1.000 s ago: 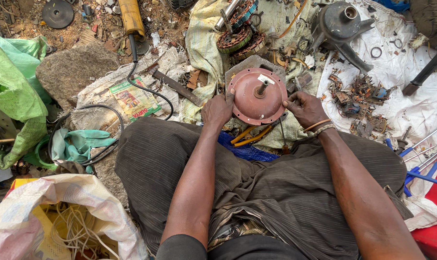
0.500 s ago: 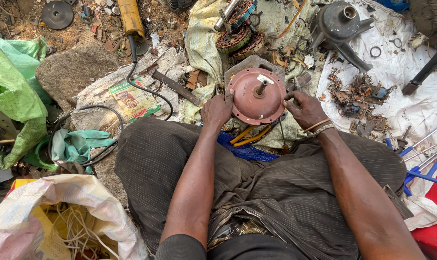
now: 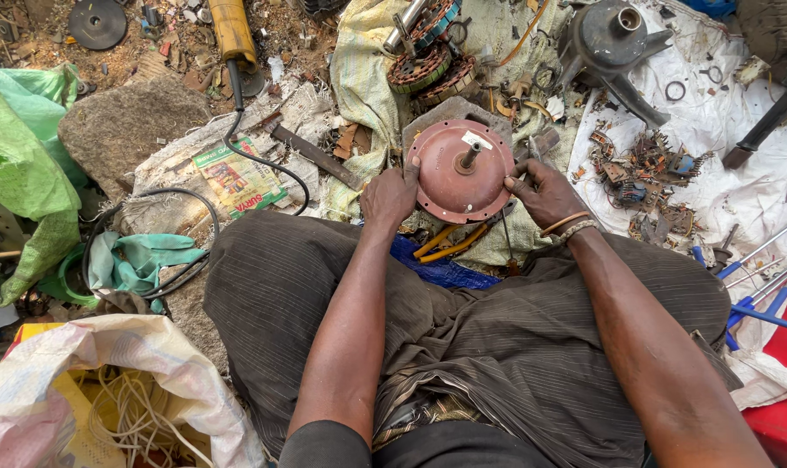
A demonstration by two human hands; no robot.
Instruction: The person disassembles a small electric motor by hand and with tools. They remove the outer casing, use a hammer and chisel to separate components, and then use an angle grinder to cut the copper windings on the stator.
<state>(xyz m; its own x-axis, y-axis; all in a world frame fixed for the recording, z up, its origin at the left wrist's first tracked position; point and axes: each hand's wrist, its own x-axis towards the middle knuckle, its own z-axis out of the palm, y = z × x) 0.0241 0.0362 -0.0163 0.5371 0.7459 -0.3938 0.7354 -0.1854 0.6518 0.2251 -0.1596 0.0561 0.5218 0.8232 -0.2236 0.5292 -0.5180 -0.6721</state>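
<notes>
The left hand [image 3: 391, 195] grips the left rim of a round reddish-brown motor cover [image 3: 461, 171], fingers curled over its edge, while the right hand [image 3: 545, 191] is closed around a thin tool, seemingly a screwdriver [image 3: 508, 232], at the cover's right rim. The cover sits on the ground just beyond the person's knees, over yellow wires [image 3: 450, 243] and a grey base. Its flat face looks up toward the camera, and its short steel shaft [image 3: 470, 158] sticks up from the centre, so the long axis runs nearly upright, tilted slightly away. To work the rim well, the left hand should keep the cover from turning while the tool tip stays square on the edge.
</notes>
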